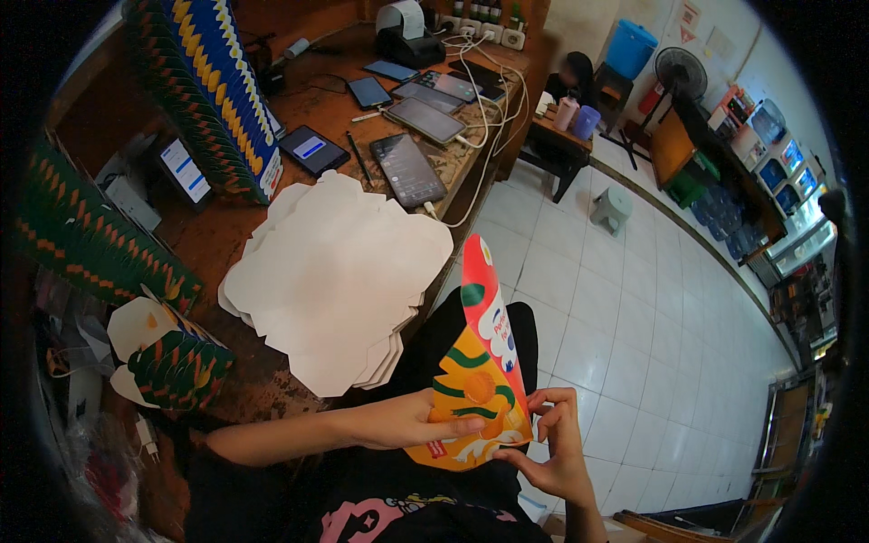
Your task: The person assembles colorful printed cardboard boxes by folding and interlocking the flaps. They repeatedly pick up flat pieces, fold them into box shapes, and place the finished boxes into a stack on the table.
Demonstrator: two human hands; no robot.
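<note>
Over my lap is a partly folded paper food box (482,380), printed yellow, orange and red with green wavy bands. My left hand (403,422) grips its left side, thumb lying across the yellow panel and the fingers hidden behind it. At the right edge my right hand (559,443) pinches the lower corner, its thumb by the bottom and bent fingers at the side. Beside my left forearm, a pile of flat unfolded box blanks (335,271) lies on the wooden table (258,357), plain whitish side up.
Nested rows of folded boxes, green-orange (100,235) and blue-yellow (226,81), stand at the left. A shorter nested stack (181,366) is nearer. Several phones, one a black phone (407,169), white cables (489,136) and a receipt printer (409,36) occupy the table's far part. A person (570,77) sits beyond.
</note>
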